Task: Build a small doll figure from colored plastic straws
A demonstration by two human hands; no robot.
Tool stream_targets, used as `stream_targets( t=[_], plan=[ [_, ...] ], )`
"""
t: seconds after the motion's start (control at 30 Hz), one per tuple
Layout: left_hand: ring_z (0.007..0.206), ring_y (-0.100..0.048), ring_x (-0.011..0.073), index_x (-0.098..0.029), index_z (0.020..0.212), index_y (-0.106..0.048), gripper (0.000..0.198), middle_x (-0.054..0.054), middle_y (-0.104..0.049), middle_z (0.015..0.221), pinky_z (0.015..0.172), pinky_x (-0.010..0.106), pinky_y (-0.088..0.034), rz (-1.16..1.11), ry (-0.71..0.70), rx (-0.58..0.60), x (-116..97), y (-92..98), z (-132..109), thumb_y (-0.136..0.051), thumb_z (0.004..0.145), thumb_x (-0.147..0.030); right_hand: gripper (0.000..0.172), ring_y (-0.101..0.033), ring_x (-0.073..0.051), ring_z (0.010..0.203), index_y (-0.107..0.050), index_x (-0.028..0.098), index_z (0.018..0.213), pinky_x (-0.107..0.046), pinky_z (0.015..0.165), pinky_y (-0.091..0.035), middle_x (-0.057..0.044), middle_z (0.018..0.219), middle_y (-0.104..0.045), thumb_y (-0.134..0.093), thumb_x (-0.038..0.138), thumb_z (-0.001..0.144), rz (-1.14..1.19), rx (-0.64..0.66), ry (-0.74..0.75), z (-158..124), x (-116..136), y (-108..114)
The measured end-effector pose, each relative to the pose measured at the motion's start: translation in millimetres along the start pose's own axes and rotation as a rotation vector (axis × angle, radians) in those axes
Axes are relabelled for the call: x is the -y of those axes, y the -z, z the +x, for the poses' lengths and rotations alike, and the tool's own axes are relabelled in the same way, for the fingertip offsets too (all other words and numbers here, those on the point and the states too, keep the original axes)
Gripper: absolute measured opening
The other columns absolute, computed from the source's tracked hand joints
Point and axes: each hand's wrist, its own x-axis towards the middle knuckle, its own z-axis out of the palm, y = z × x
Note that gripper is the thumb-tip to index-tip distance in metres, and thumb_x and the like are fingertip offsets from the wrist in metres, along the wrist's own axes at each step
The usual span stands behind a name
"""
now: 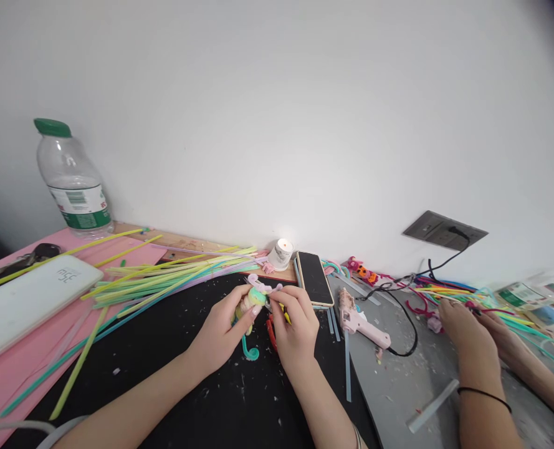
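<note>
while your left hand (220, 327) pinches the fuzzy pastel figure (258, 297) between thumb and fingers, your right hand (298, 329) pinches the lilac strand (263, 287) at its top. the figure is between your two hands, over the desk (220, 402), its teal curl (251, 355) hanging below. a red-handled tool (271, 333) lies just beside your right hand, a phone (315, 279) beyond it, a pink glue gun (363, 325) to its right.
</note>
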Motion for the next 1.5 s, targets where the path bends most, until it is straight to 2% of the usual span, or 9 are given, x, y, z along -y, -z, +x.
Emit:
stream_targets(
  t=[0.33,0.53,0.73,0.87,0.97,1.5],
  plan=[
    [0.075,-0.058,0.0179,-0.021,0.112,-0.051,0.025,0.002,-0.063,0.085,0.07,0.028,-0.044,0.032,-0.031,-0.025,9,-3.6,0,-0.046,0.091,-0.033,0.019,-0.06,-0.016,0.082,-0.065,0.021,0.093,-0.029,0.072,-0.052,-0.005,0.088,-0.061,-0.054,0.007,0.087,0.018,0.002,0.012,-2,-1,-2],
    [0.083,-0.06,0.0196,-0.02,0.11,-0.051,0.023,0.001,-0.06,0.083,0.074,0.028,-0.044,0.08,-0.039,-0.012,6,-2.5,1,-0.044,0.092,-0.034,0.018,-0.06,-0.016,0.082,-0.065,0.02,0.093,-0.029,0.072,-0.052,-0.006,0.088,-0.061,-0.054,0.007,0.087,0.01,0.008,0.01,-3,-2,-2],
    [0.088,-0.059,0.0193,-0.019,0.111,-0.051,0.024,0.004,-0.062,0.096,0.08,0.029,-0.044,0.136,-0.07,-0.035,6,-1.4,0,-0.045,0.091,-0.032,0.017,-0.06,-0.016,0.081,-0.065,0.02,0.091,-0.028,0.071,-0.052,-0.005,0.087,-0.061,-0.054,0.007,0.087,0.019,-0.003,0.016,-2,-1,-2],
    [0.076,-0.058,0.0176,-0.019,0.11,-0.052,0.024,0.001,-0.062,0.084,0.073,0.028,-0.045,0.162,-0.06,-0.057,8,-2.7,0,-0.045,0.091,-0.032,0.017,-0.06,-0.016,0.082,-0.066,0.019,0.091,-0.028,0.071,-0.052,-0.006,0.087,-0.062,-0.055,0.007,0.086,0.006,-0.002,0.018,-2,-3,-4],
    [0.07,-0.057,0.0163,-0.018,0.111,-0.052,0.025,0.001,-0.062,0.083,0.069,0.028,-0.045,0.156,-0.031,-0.07,8,-3.2,1,-0.045,0.091,-0.032,0.017,-0.06,-0.016,0.084,-0.066,0.019,0.093,-0.028,0.073,-0.052,-0.007,0.088,-0.062,-0.055,0.007,0.086,0.001,0.0,0.017,-3,-5,-5],
    [0.08,-0.06,0.0186,-0.019,0.111,-0.052,0.025,0.002,-0.064,0.088,0.074,0.03,-0.045,0.164,-0.02,-0.106,15,-0.9,4,-0.044,0.091,-0.033,0.016,-0.06,-0.016,0.081,-0.066,0.017,0.093,-0.028,0.073,-0.051,-0.007,0.087,-0.061,-0.054,0.009,0.087,0.033,0.045,-0.021,-4,-3,-6]
  ],
)
